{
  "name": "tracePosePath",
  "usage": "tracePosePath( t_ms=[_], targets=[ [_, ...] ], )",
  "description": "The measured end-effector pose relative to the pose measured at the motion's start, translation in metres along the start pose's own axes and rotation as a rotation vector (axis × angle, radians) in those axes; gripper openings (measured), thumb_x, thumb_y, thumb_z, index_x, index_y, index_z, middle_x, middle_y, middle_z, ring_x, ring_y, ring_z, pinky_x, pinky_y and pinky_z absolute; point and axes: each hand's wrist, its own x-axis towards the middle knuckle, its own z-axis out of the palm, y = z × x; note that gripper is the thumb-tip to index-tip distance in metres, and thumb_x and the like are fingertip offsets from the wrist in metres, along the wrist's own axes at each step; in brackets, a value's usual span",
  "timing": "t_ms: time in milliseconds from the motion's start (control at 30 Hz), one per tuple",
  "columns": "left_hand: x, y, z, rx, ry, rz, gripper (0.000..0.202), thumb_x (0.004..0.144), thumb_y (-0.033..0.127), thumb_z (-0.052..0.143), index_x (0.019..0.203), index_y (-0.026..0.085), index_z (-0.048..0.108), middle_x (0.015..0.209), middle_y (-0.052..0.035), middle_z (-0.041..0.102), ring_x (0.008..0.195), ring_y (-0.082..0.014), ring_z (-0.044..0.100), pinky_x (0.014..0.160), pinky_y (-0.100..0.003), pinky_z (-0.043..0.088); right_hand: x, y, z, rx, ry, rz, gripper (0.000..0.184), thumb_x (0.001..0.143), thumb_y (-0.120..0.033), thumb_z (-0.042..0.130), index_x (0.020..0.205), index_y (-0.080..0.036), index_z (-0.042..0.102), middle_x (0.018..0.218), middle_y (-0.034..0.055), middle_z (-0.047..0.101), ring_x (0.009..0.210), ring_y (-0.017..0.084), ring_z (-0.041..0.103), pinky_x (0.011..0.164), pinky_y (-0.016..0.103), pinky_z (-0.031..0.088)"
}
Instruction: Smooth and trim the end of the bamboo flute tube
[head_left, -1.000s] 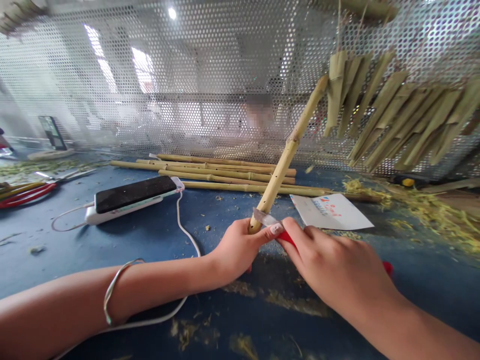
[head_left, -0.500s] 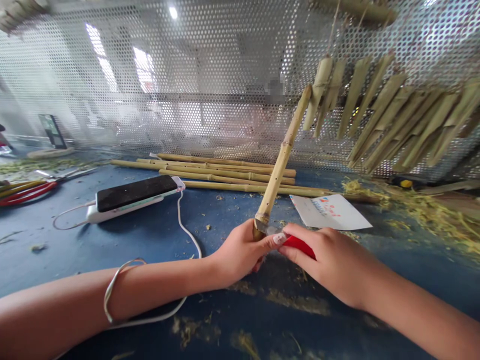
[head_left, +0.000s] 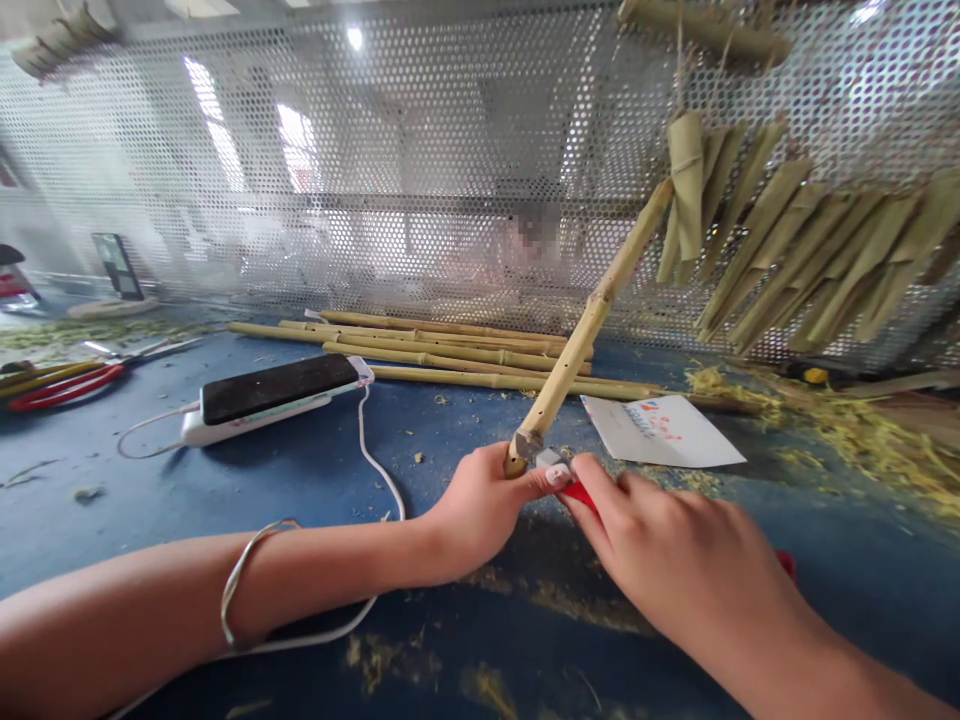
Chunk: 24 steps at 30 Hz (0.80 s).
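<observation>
Left hand [head_left: 476, 510] curled tightly around a slim hole-drilled bamboo tube [head_left: 577, 345]; right hand [head_left: 682, 560] closed on a red-handled knife [head_left: 577, 492], its metal blade just beside the tube's lower end, above the scuffed blue desk [head_left: 90, 530].

My left forearm [head_left: 225, 590]: stretched across the lower left of the frame. My left hand [head_left: 472, 515]: closed, low centre, thumb [head_left: 536, 483] pointing right. My right hand [head_left: 682, 560]: lower right, fingers [head_left: 600, 490] bent, tips just beside my left thumb.
</observation>
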Motion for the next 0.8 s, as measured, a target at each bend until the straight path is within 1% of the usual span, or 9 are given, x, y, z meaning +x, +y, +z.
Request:
tracePosePath(
  t_ms=[200, 300, 367, 467, 533, 600, 700, 800],
  targets=[
    [0.002, -0.003, -0.002, 0.041, 0.005, -0.029, 0.041, 0.065, 0.054, 0.057, 0.06, 0.019, 0.037, 0.041, 0.0101, 0.028, 0.035, -0.0027, 0.023, 0.034, -0.019, 0.016, 0.003, 0.004, 0.006, -0.036, 0.019, -0.044, 0.028, 0.087, -0.028, 0.034, 0.082, -0.018, 0.059, 0.043, 0.0012, 0.049, 0.033, 0.013, 0.047, 0.039, 0.027, 0.016],
    [0.006, -0.006, -0.003, 0.068, 0.007, -0.073, 0.045, 0.066, 0.062, 0.05, 0.06, 0.02, 0.036, 0.04, 0.01, 0.026, 0.031, -0.0032, 0.023, 0.032, -0.019, 0.015, 0.005, 0.007, 0.009, -0.092, 0.039, -0.047, 0.026, 0.087, -0.028, 0.034, 0.084, -0.018, 0.058, 0.045, 0.0015, 0.05, 0.034, 0.013, 0.048, 0.04, 0.026, 0.015],
    [0.007, -0.008, -0.003, 0.087, 0.002, -0.1, 0.047, 0.066, 0.066, 0.046, 0.061, 0.02, 0.036, 0.039, 0.0101, 0.026, 0.028, -0.0041, 0.025, 0.03, -0.019, 0.017, 0.006, 0.009, 0.011, -0.095, 0.033, -0.044, 0.024, 0.086, -0.027, 0.035, 0.081, -0.018, 0.057, 0.044, 0.0014, 0.05, 0.034, 0.014, 0.049, 0.04, 0.026, 0.014],
    [0.006, -0.009, -0.005, 0.103, -0.016, -0.075, 0.047, 0.064, 0.066, 0.047, 0.063, 0.02, 0.036, 0.039, 0.0102, 0.029, 0.028, -0.0048, 0.029, 0.029, -0.018, 0.022, 0.008, 0.011, 0.017, 0.062, -0.011, -0.014, 0.023, 0.085, -0.029, 0.036, 0.076, -0.02, 0.054, 0.043, 0.001, 0.054, 0.034, 0.015, 0.049, 0.04, 0.027, 0.013],
    [0.004, -0.008, -0.006, 0.12, -0.03, -0.049, 0.046, 0.063, 0.064, 0.05, 0.063, 0.02, 0.037, 0.039, 0.0099, 0.032, 0.028, -0.005, 0.031, 0.028, -0.018, 0.023, 0.008, 0.012, 0.022, 0.193, -0.047, 0.001, 0.021, 0.084, -0.031, 0.036, 0.077, -0.021, 0.054, 0.045, 0.0007, 0.057, 0.036, 0.015, 0.051, 0.04, 0.027, 0.015],
    [0.002, -0.008, -0.007, 0.129, -0.066, -0.042, 0.045, 0.062, 0.062, 0.053, 0.065, 0.02, 0.038, 0.038, 0.0096, 0.035, 0.028, -0.0059, 0.034, 0.027, -0.017, 0.024, 0.008, 0.012, 0.025, 0.285, -0.094, -0.017, 0.02, 0.083, -0.032, 0.037, 0.079, -0.022, 0.053, 0.047, 0.0006, 0.059, 0.04, 0.016, 0.054, 0.04, 0.026, 0.019],
    [-0.001, -0.009, -0.008, 0.107, -0.109, -0.027, 0.043, 0.062, 0.06, 0.056, 0.068, 0.02, 0.04, 0.036, 0.0092, 0.039, 0.027, -0.0072, 0.036, 0.026, -0.017, 0.027, 0.01, 0.011, 0.024, 0.359, -0.178, -0.044, 0.017, 0.082, -0.028, 0.038, 0.081, -0.022, 0.053, 0.05, 0.0004, 0.06, 0.044, 0.017, 0.057, 0.04, 0.026, 0.022],
    [-0.003, -0.01, -0.007, 0.071, -0.085, -0.012, 0.043, 0.061, 0.058, 0.058, 0.071, 0.02, 0.04, 0.039, 0.0099, 0.038, 0.028, -0.0064, 0.036, 0.025, -0.017, 0.027, 0.012, 0.01, 0.018, 0.432, -0.246, -0.012, 0.014, 0.081, -0.028, 0.04, 0.079, -0.023, 0.053, 0.051, -0.0004, 0.061, 0.045, 0.017, 0.057, 0.04, 0.025, 0.024]
  ],
)
